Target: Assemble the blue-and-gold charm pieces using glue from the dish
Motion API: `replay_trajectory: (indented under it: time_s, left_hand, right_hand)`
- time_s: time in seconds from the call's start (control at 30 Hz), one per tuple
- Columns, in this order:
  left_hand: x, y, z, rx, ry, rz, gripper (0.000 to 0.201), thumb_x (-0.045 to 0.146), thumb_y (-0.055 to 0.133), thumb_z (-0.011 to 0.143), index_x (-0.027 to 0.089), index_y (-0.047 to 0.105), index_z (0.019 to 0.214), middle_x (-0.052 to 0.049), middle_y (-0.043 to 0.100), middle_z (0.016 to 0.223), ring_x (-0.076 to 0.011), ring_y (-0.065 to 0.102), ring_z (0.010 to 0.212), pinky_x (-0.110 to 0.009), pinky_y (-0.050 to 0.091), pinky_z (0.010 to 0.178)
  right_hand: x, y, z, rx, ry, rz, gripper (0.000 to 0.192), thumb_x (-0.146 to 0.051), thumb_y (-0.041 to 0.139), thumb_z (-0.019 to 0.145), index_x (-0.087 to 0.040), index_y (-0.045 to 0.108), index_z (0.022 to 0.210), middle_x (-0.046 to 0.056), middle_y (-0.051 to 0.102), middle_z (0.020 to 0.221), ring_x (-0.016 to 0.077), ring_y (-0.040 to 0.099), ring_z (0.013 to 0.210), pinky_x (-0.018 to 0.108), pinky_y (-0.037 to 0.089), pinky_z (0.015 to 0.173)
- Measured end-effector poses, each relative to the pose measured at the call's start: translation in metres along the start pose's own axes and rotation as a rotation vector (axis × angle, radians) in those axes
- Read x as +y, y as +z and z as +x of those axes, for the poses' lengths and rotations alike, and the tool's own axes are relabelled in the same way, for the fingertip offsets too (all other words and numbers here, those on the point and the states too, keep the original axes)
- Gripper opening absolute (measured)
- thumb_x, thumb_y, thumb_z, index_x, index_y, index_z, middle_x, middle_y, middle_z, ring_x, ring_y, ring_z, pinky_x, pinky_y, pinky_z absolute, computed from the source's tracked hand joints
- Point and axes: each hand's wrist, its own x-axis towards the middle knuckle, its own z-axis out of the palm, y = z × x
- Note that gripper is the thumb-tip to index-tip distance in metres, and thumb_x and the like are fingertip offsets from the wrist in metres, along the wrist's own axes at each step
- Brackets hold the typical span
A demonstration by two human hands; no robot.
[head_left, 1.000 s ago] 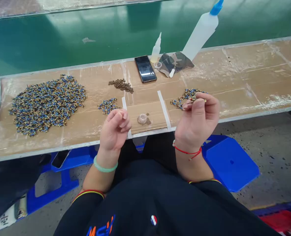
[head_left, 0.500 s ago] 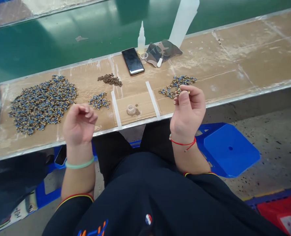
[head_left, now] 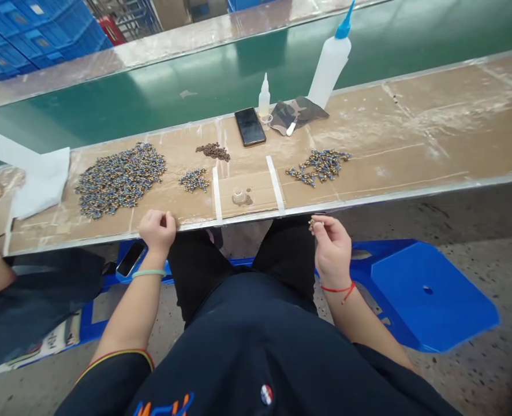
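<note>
Right hand (head_left: pixel 333 248) pinching small part (head_left: pixel 313 224) (axis unclear) just outside counter's front edge (head_left: pixel 359 199); left hand (head_left: pixel 156 231) curled, contents hidden.

Stacked blue crates (head_left: pixel 34 32), blue stool (head_left: pixel 405 294), speckled floor (head_left: pixel 498 266)

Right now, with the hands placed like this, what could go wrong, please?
The right hand pinches at least one small part, seen in front of the table edge, so a slip might drop it toward the floor. The left hand is by the same edge, near the large pile of blue-and-gold parts; a careless sweep could scatter some. The small clear cup also stands near the front, so a bump might tip it.
</note>
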Motion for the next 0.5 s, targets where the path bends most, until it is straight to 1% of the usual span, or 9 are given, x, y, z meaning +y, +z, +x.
replay_trajectory:
  time_s: [0.07,0.13,0.23,0.27,0.33,0.43,0.5]
  left_hand:
    - [0.000,0.004,-0.003,0.024,0.004,0.016,0.034,0.025,0.056,0.086,0.026,0.034,0.062,-0.001,0.040,0.062,-0.0207,0.042,0.065,-0.035,0.030,0.065]
    - [0.002,0.006,-0.004,0.037,0.005,0.013,0.036,0.024,0.056,0.086,0.027,0.030,0.061,-0.001,0.038,0.061,-0.0211,0.040,0.064,-0.036,0.029,0.065]
    - [0.004,0.009,-0.007,0.058,0.014,0.004,0.037,0.024,0.057,0.085,0.027,0.028,0.061,0.000,0.036,0.061,-0.0212,0.040,0.064,-0.037,0.028,0.065]
    - [0.004,0.011,-0.008,0.064,0.018,-0.001,0.037,0.023,0.057,0.085,0.027,0.029,0.061,0.000,0.037,0.061,-0.0212,0.040,0.064,-0.037,0.028,0.065]
    - [0.005,0.015,-0.012,0.073,0.025,-0.011,0.036,0.023,0.057,0.086,0.027,0.030,0.062,0.000,0.038,0.061,-0.0214,0.041,0.064,-0.037,0.028,0.064]
    - [0.006,0.018,-0.017,0.077,0.028,-0.022,0.037,0.023,0.056,0.087,0.027,0.029,0.062,-0.001,0.039,0.061,-0.0217,0.042,0.065,-0.037,0.028,0.064]
    - [0.005,0.018,-0.022,0.068,0.023,-0.027,0.038,0.023,0.056,0.088,0.027,0.029,0.062,-0.001,0.039,0.061,-0.0219,0.042,0.065,-0.037,0.030,0.065]
  right_hand:
    - [0.007,-0.007,-0.012,0.027,0.054,-0.008,0.033,-0.053,0.077,0.088,-0.021,0.073,0.097,0.001,0.068,0.087,0.0157,0.061,0.079,0.032,0.051,0.076]
    - [0.010,-0.007,-0.018,0.038,0.059,-0.003,0.033,-0.053,0.075,0.090,-0.021,0.072,0.098,0.002,0.068,0.087,0.0156,0.061,0.079,0.031,0.051,0.076]
    - [0.010,0.001,-0.016,-0.033,0.023,0.012,0.031,-0.053,0.070,0.095,-0.022,0.071,0.098,0.001,0.067,0.084,0.0152,0.061,0.078,0.030,0.050,0.075]
    - [0.009,0.005,-0.013,-0.083,0.012,0.015,0.030,-0.053,0.069,0.096,-0.023,0.071,0.098,0.001,0.067,0.084,0.0153,0.061,0.078,0.030,0.051,0.075]
    - [0.005,0.011,-0.006,-0.225,-0.005,0.018,0.029,-0.053,0.069,0.096,-0.024,0.071,0.096,0.001,0.068,0.084,0.0159,0.062,0.078,0.030,0.052,0.075]
    - [0.001,0.019,0.002,-0.507,-0.001,0.005,0.030,-0.054,0.075,0.092,-0.024,0.074,0.092,0.003,0.070,0.084,0.0182,0.063,0.079,0.032,0.054,0.075]
    - [0.003,0.024,0.001,-0.685,0.022,-0.011,0.032,-0.056,0.077,0.089,-0.024,0.075,0.088,0.004,0.069,0.082,0.0192,0.062,0.077,0.032,0.055,0.075]
